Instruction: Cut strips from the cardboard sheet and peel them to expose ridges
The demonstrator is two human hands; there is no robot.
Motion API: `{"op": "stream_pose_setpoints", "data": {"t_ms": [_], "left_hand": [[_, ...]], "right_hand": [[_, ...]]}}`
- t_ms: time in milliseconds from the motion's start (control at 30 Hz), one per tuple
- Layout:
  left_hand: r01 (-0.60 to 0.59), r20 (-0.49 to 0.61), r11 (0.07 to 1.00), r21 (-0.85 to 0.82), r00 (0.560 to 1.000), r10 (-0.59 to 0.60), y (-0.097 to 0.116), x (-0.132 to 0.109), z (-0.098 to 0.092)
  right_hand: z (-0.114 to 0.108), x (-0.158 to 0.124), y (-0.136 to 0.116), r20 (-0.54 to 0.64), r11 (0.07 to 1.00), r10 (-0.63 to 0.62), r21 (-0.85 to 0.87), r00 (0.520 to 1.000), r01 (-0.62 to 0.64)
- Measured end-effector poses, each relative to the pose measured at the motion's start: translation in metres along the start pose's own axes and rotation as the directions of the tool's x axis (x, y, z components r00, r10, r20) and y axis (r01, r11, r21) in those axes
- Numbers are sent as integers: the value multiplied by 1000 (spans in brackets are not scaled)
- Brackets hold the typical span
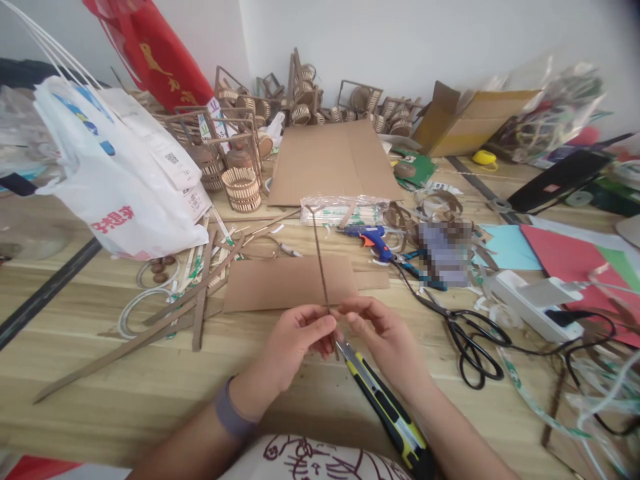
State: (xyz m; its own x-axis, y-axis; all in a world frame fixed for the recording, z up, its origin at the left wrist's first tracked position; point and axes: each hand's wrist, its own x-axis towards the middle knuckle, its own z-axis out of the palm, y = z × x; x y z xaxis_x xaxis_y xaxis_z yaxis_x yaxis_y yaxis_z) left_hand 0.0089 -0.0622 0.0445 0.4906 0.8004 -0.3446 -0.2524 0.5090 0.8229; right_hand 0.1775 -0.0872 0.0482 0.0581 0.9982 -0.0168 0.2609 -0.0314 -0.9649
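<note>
- Head view: we see a thin brown strip pointing away from the body, its far stretch crossing above a small cardboard piece, its near end just below the fingers.
- Our left hand has that strip pinched between thumb and bent fingers.
- Our right hand comes in from the other side, thumb and forefinger curled close together at the strip; we cannot tell whether they grip it or only touch it.
- Between our forearms lies a yellow-and-black cutter, blade out, its tip near the strip's lower end; we see no finger wrapped round its handle.
- As for progress, we judge the held strip to be at the handling stage: it is slender and in one length, and we see nothing joined to it.
- Done, by the look of it: a slatted bucket stands assembled, and more slatted buckets in frames crowd the back by the wall.
- Left undone, we judge: loose brown strips lie unattached on the wooden table, while the glue gun and black scissors lie to the right, untouched.
</note>
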Motion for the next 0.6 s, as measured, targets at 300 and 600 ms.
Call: {"op": "stream_pose_setpoints", "data": {"t_ms": [300, 600], "left_hand": [[-58, -154, 998, -39, 987, 51, 6, 0, -2], [-108, -197, 994, -14, 975, 103, 6, -2, 1]], "right_hand": [[5, -13, -14, 143, 811, -492, -283, 859, 512], [8, -16, -12, 118, 685, -607, -424, 786, 592]]}}
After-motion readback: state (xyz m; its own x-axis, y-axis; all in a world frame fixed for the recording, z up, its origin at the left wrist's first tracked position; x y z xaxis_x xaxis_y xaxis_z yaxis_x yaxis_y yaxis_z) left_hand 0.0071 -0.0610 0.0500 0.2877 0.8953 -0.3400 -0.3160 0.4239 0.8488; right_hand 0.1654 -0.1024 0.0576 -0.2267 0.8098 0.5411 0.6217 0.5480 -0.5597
